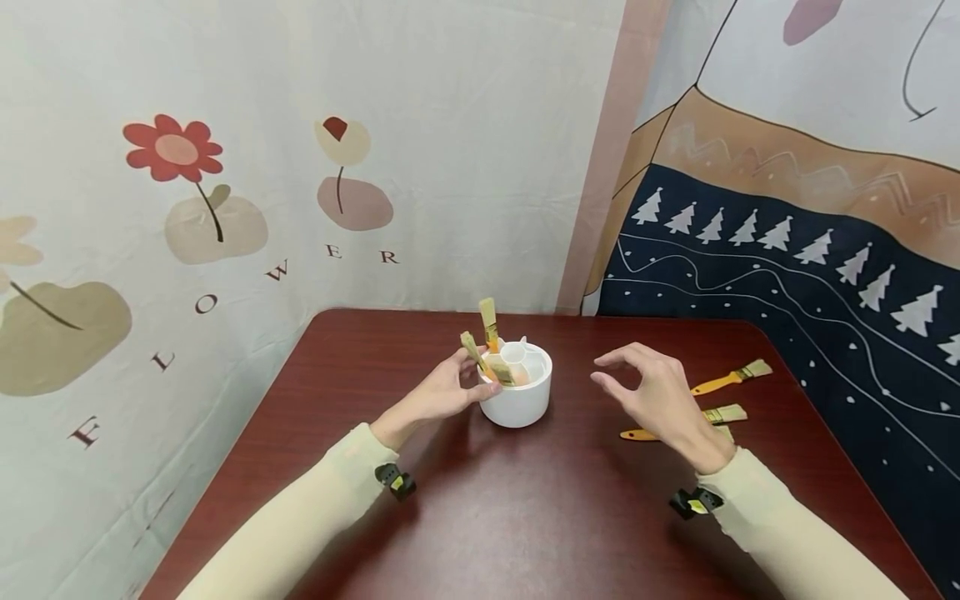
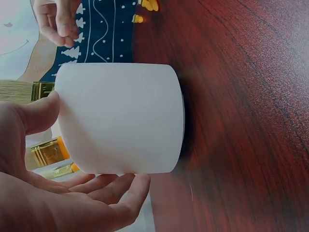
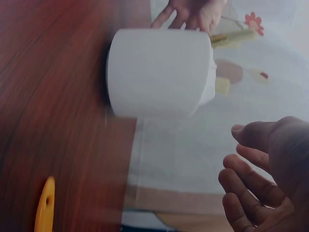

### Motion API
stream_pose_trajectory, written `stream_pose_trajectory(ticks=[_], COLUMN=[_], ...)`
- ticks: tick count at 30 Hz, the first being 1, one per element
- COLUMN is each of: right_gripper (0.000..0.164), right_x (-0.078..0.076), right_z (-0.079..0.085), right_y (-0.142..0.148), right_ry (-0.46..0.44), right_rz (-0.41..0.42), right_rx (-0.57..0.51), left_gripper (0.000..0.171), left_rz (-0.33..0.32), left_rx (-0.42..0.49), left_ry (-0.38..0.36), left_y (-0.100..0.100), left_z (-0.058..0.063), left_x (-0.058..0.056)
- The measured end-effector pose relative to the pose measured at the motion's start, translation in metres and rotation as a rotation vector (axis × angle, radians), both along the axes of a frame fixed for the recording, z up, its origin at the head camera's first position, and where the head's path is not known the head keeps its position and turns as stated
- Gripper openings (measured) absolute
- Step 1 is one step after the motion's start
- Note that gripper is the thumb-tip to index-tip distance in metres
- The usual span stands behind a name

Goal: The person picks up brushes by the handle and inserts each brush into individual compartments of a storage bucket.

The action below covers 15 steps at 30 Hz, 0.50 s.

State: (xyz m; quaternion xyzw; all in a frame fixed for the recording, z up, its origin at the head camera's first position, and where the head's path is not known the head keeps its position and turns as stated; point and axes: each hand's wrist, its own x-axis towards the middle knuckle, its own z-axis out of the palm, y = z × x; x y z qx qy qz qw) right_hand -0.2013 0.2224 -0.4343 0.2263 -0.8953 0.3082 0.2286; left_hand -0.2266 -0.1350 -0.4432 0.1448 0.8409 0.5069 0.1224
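White pot (image 1: 515, 406) stands upright on the worktop (image 1: 487, 533), centre of head frame, with brushes (image 1: 489, 317) sticking out at its upper left. Left grip (image 1: 442, 390) pinches the pot from the left: thumb at the rim, fingers curled round the wall. Right grip (image 1: 663, 402) is right of centre, thumb and fingers spread in a loose curve, nothing between them, well apart from the pot. My take on the hold: thumb and fingers squarely opposed, light steady pressure so the base doesn't skid or tip, thumb clear of the compartments. Loose brushes (image 1: 723, 414) lie at the right of frame, partly behind the right wrist; best taken by the handle, bristles untouched. Materials: pot is a squat cylinder, smooth and rounded at the edges, plastic or ceramic, can't tell; white insert (image 1: 514, 352) splits the mouth into compartments. Brushes are flat, pale bristles, brass-coloured ferrules, orange-yellow handles; the handle end (image 3: 46, 205) at lower left of the right wrist view has a hole. Worktop is dark red wood grain, slight sheen, so the pot probably slides easily
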Motion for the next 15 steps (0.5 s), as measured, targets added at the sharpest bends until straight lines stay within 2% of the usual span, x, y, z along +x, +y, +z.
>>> stream_pose_trajectory(ticks=[5, 15], right_gripper=[0.026, 0.027], right_x=[0.0, 0.001], right_z=[-0.002, -0.006], right_y=[0.017, 0.046], right_ry=[-0.058, -0.161], right_rz=[-0.016, -0.036], right_rx=[0.034, 0.108], left_gripper=[0.084, 0.075], left_rz=[-0.009, 0.008], left_rx=[0.024, -0.008], left_ry=[-0.006, 0.071], left_y=[-0.001, -0.005], left_z=[-0.001, -0.003], left_x=[-0.001, -0.001])
